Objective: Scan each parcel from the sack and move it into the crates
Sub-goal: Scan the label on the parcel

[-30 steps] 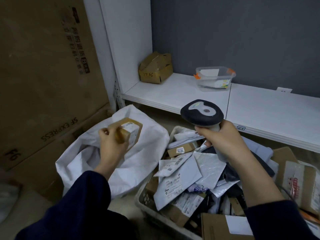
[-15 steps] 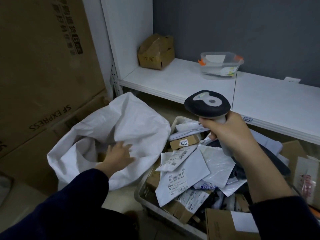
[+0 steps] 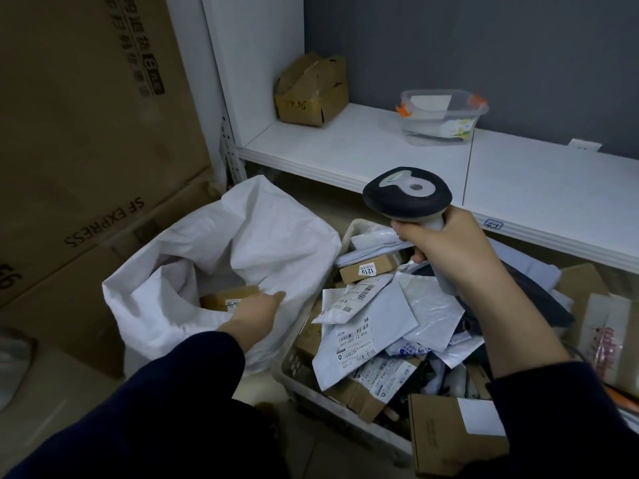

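- The left hand (image 3: 257,309) lay on the near rim of the white woven sack (image 3: 242,236), fingers fairly straight and pointing to 1 o'clock; whether they pinched the cloth or only pressed it could not be told
- The next parcel, a small brown cardboard box with a white label (image 3: 230,299), sat inside the sack mouth, just at 9 o'clock of that hand and not yet held
- The right hand (image 3: 456,250) was wrapped tight round the handle of the black-and-grey handheld scanner (image 3: 408,195), raised over the white plastic lattice crate (image 3: 287,368), which stood at 3 o'clock of the sack, heaped with mailers and boxes
- Step in hand, as I judged it: fetching the box out for scanning
- To do it well, the rim wanted pressing down to open the mouth, and the box taking by its edges, label up and clear of fingers, then lifting toward 2 o'clock under the scanner
- The crate looked full, so a flat spot would suit better than the loose pile
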